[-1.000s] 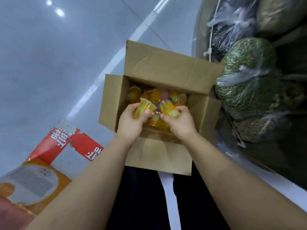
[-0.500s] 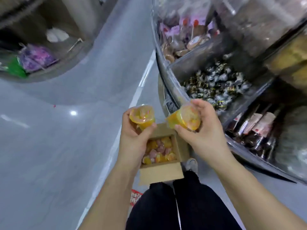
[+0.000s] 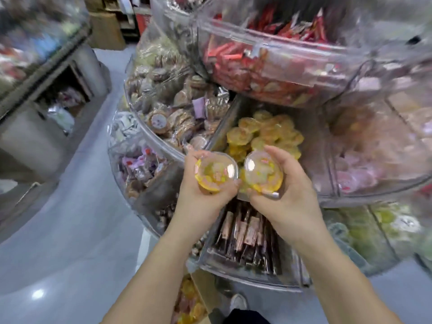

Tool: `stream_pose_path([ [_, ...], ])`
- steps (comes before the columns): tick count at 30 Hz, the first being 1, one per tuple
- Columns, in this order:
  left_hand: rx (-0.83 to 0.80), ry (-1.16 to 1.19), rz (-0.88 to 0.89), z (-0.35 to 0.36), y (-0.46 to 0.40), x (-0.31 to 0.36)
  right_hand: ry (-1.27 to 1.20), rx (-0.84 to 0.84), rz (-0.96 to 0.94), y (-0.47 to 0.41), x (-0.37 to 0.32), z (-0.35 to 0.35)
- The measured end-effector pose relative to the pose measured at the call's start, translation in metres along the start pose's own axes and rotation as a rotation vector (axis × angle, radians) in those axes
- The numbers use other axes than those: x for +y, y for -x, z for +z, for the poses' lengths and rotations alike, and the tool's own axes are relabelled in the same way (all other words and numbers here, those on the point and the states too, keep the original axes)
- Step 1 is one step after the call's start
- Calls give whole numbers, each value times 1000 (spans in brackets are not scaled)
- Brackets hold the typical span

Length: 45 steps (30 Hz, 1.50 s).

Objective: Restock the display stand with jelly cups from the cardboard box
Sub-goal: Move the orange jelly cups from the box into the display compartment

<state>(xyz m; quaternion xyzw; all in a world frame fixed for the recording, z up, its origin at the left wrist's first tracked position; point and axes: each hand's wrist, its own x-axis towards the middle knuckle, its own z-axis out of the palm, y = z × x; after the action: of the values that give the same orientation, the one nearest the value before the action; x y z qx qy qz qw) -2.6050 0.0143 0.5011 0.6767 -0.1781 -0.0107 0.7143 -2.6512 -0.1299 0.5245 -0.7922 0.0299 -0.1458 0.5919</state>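
Each hand's fingers curl round a jelly cup: left hand grips one, right hand another, sealed tops facing up, just beside the stand's jelly compartment.

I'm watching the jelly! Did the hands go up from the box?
Yes. Both hands, left hand and right hand, rose from the cardboard box to the display stand.

Bare forearms without sleeves, dark trousers and a pale shoe below
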Motion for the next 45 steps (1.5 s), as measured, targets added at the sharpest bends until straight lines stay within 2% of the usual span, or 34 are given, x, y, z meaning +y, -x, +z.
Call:
stream_pose_path([
  [5,-17,-139,76,36,-44,-1,131,90,39,-36,15,-42],
  [7,39,-221,34,42,-58,-6,274,92,75,-46,29,-55],
  [10,113,-479,-52,38,-76,-14,448,67,135,-57,45,-64],
  [15,-11,-906,-33,32,-89,-29,581,-109,132,-64,55,-49],
  [19,-125,-1179,-24,41,-89,-36,618,-174,136,-68,58,-33],
  [24,-308,-1248,-230,42,-103,-37,540,-240,181,-77,60,-32],
  [27,-328,-1220,-249,38,-106,-36,538,-261,159,-78,61,-34],
  [30,-262,-1207,-168,33,-103,-31,520,-258,145,-77,65,-35],
  [36,-400,-1448,-108,31,-104,-19,576,-303,101,-80,64,-36],
  [39,-378,-1572,-7,22,-103,-13,623,-347,12,-82,65,-38],
  [41,-371,-1525,85,13,-102,-13,676,-380,-38,-86,65,-38],
  [45,-491,-1381,311,-4,-104,-17,796,-380,-84,-93,68,-36],
])
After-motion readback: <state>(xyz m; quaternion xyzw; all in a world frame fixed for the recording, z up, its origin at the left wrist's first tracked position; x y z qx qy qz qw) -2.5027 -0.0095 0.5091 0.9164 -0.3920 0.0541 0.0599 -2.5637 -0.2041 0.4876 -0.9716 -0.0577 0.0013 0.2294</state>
